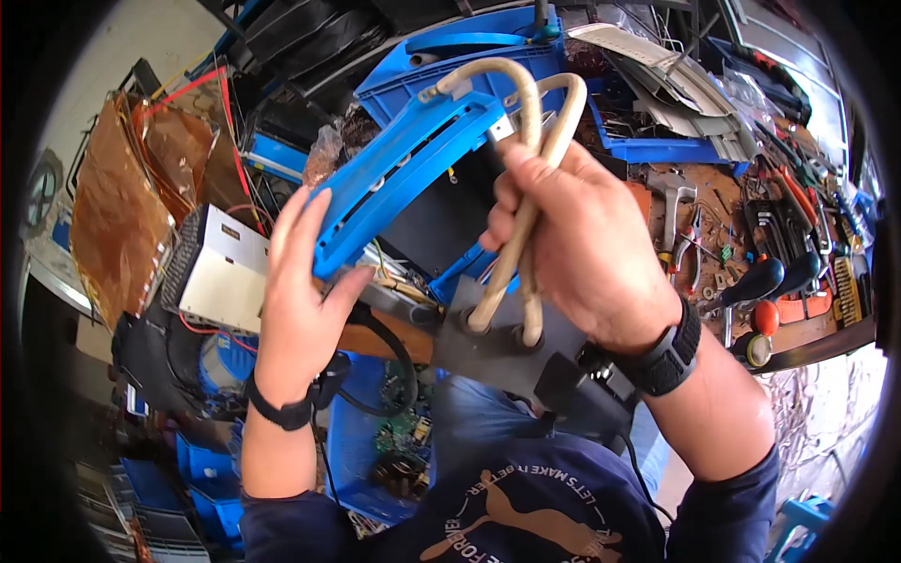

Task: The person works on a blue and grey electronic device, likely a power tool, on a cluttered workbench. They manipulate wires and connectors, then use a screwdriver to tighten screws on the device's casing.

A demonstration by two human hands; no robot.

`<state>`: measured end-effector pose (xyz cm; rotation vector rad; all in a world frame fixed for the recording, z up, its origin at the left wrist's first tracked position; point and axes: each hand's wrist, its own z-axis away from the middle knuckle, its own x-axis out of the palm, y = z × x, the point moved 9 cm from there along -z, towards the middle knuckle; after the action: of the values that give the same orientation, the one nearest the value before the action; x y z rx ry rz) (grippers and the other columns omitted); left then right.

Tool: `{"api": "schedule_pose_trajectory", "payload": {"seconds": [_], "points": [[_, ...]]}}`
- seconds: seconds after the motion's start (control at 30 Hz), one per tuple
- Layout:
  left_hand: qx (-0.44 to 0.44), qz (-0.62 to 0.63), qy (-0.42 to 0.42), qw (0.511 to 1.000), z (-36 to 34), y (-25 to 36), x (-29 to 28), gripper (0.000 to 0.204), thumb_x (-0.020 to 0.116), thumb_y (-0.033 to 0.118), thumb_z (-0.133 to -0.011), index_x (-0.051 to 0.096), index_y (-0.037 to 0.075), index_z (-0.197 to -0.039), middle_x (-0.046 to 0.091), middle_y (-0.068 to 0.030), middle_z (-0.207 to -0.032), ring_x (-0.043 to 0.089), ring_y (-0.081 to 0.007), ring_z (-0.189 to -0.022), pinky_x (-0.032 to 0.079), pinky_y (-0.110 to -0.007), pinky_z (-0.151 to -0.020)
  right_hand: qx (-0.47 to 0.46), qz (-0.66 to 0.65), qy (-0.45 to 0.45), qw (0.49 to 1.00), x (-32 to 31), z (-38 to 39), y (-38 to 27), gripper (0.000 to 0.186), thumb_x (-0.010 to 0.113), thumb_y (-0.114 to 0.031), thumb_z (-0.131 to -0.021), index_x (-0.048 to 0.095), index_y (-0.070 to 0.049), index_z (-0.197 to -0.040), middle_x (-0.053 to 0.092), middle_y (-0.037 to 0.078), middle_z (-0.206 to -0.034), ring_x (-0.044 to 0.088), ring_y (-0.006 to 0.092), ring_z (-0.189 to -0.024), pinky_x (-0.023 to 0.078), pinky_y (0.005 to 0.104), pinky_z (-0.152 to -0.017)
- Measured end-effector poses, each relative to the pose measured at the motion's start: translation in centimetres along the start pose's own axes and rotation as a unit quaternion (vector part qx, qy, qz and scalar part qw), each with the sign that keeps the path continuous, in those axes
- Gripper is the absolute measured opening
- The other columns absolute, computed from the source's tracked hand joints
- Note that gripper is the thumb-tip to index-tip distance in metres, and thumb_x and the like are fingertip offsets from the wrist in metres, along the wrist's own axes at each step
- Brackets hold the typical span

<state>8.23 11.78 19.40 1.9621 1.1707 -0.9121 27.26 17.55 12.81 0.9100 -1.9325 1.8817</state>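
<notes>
Holds a blue slotted frame [404, 192] up in the air in front of the body, sloping upward from left to right, with the higher end near a blue bin [385, 94]. Pinches the lower end with the left hand [293, 291], fingers laid along the outer edge and thumb set apart below. Closes the right hand [596, 239] around two beige hoses [532, 117], fingers curled in and thumb pressed against them, beside the frame's upper end. Bends these hoses in loops above that end and down to a grey panel [479, 355]. Cannot tell about any grip on the small silver piece [503, 128] near the right fingertips. Wears a black band on each wrist.

Has a hammer [674, 192], pliers [690, 249] and dark-handled screwdrivers [758, 280] lying on the brown bench at the right, below a blue crate [662, 150] of pale sheets [657, 70]. Has copper-brown sheets [117, 202] and a white box [225, 263] at the left, and green circuit boards [404, 427] in a blue tub [357, 469] lower down.
</notes>
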Motion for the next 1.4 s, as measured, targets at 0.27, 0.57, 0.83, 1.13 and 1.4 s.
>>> {"api": "schedule_pose_trajectory", "payload": {"seconds": [0.27, 0.57, 0.83, 1.13, 1.4], "points": [[-0.101, 0.283, 0.053, 0.952, 11.8, 0.8, 7.9, 0.085, 0.085, 0.013, -0.063, 0.041, -0.002, -0.134, 0.041, -0.0207, -0.136, 0.045, -0.035, -0.122, 0.041, -0.042, -0.099, -0.079, 0.137, 0.046, 0.986, 2.8, 0.1, -1.7, 0.016, 0.052, -0.021, -0.097, 0.049, -0.006, -0.094, 0.044, -0.001, -0.071, 0.042, 0.0084, -0.056, 0.037, 0.0244, -0.051], [-0.029, 0.323, -0.06, 0.944, 10.9, 3.1, 12.7, 0.094, 0.073, 0.037, -0.079, 0.02, -0.008, -0.143, 0.023, -0.0291, -0.146, 0.027, -0.0406, -0.136, 0.026, -0.043, -0.11, -0.206, 0.399, -0.012, 0.893, 8.6, -2.7, -5.1, 0.03, 0.054, -0.023, -0.094, 0.054, 0.007, -0.09, 0.055, 0.013, -0.064, 0.056, 0.02, -0.06, 0.044, 0.037, -0.056], [0.001, 0.285, -0.092, 0.954, 10.2, 0.7, 13.2, 0.077, 0.065, 0.026, -0.085, 0.024, -0.01, -0.14, 0.028, -0.0309, -0.143, 0.032, -0.0428, -0.132, 0.03, -0.042, -0.109, -0.163, 0.351, -0.029, 0.921, 7.8, -3.1, -2.9, 0.024, 0.053, -0.023, -0.096, 0.054, 0.001, -0.094, 0.049, -0.001, -0.066, 0.046, 0.0073, -0.06, 0.041, 0.0269, -0.053], [-0.088, 0.16, 0.276, 0.944, 11.9, -3.3, 1.5, 0.037, 0.076, 0.006, -0.072, 0.058, 0.001, -0.104, 0.054, -0.0166, -0.105, 0.057, -0.0325, -0.094, 0.048, -0.038, -0.08, -0.106, 0.282, -0.023, 0.953, 6.1, -0.7, -2.6, 0.016, 0.046, -0.022, -0.1, 0.044, -0.009, -0.091, 0.035, -0.006, -0.063, 0.032, 0.004, -0.049, 0.029, 0.0201, -0.043], [-0.016, 0.1, 0.361, 0.927, 9.3, -3.6, -2.1, 0.03, 0.07, 0.002, -0.077, 0.06, 0.002, -0.105, 0.054, -0.0161, -0.109, 0.056, -0.0302, -0.093, 0.048, -0.036, -0.077, -0.171, 0.228, 0.005, 0.958, 4.2, 1.0, -3.2, 0.021, 0.045, -0.025, -0.1, 0.049, -0.004, -0.1, 0.039, 0.0, -0.069, 0.038, 0.0082, -0.055, 0.035, 0.0232, -0.05]]}}
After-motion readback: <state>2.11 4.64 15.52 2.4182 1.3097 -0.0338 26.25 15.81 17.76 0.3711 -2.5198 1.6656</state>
